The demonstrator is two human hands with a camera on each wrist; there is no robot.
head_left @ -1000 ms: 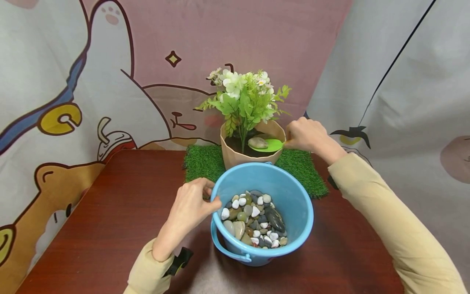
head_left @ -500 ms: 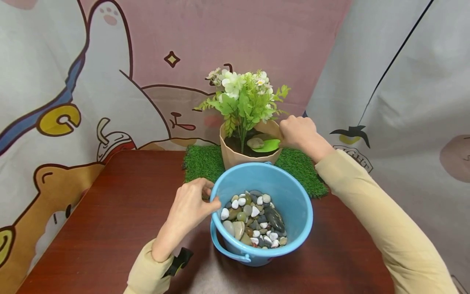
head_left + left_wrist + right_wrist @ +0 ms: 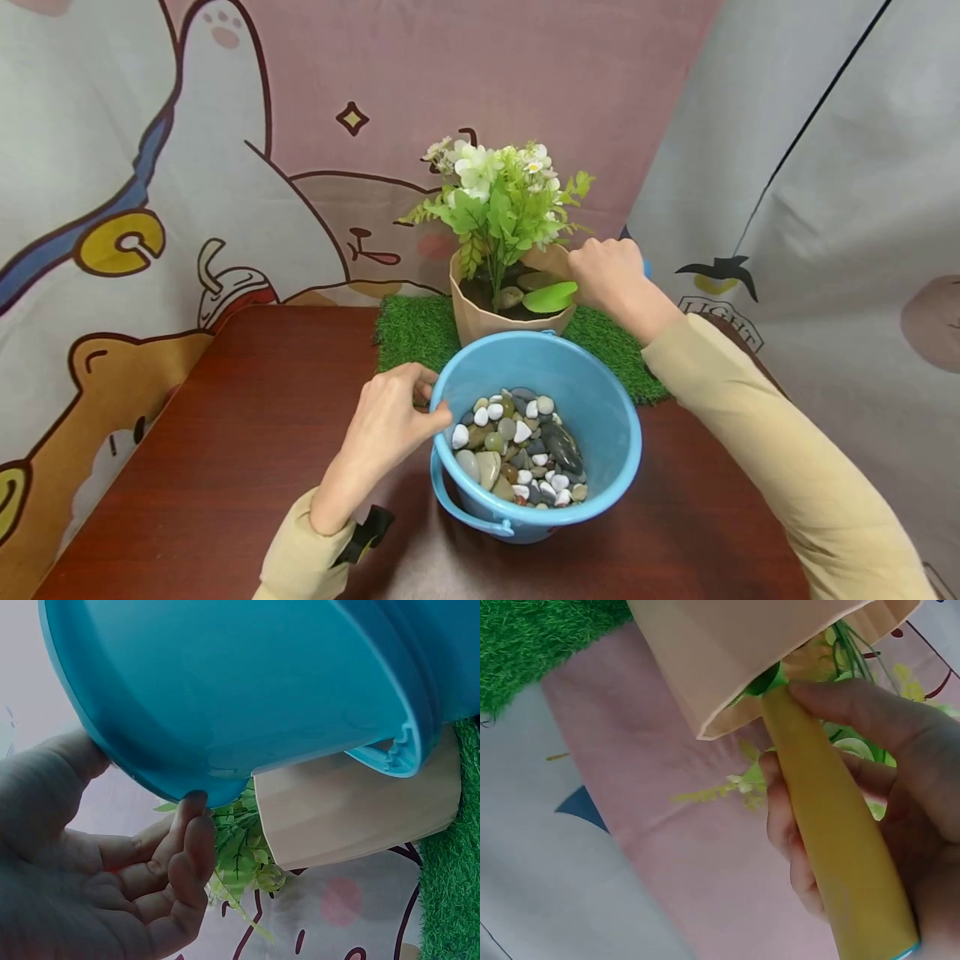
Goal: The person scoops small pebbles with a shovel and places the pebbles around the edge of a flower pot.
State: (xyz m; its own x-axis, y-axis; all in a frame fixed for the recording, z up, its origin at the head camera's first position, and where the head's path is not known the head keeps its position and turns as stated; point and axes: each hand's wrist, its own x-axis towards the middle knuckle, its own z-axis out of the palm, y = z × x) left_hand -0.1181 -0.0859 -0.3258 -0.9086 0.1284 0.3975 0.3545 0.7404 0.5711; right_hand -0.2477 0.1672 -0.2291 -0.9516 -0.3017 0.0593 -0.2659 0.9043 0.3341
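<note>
In the head view a blue bucket (image 3: 611,417) holds several pebbles (image 3: 517,454) of white, grey and brown. My left hand (image 3: 390,417) grips its left rim, thumb inside the mouth; the left wrist view has the thumb and fingertips at the bucket's rim (image 3: 142,776). My right hand (image 3: 609,275) holds a small garden trowel, its fingers curled round the yellow handle (image 3: 832,832). The trowel's green blade (image 3: 551,297) is tilted inside the beige flowerpot (image 3: 480,323), bare on its visible face. A tan stone (image 3: 511,297) lies left of the blade, beside the flower stems.
White flowers with green leaves (image 3: 502,200) rise from the pot. It stands on an artificial grass mat (image 3: 412,329) behind the bucket. All rest on a dark red-brown table (image 3: 247,433). A printed cloth (image 3: 570,92) hangs behind and at the sides.
My right hand has moved a little left and turned the trowel. The tan stone has slid off the blade into the pot. The left hand and bucket have stayed put.
</note>
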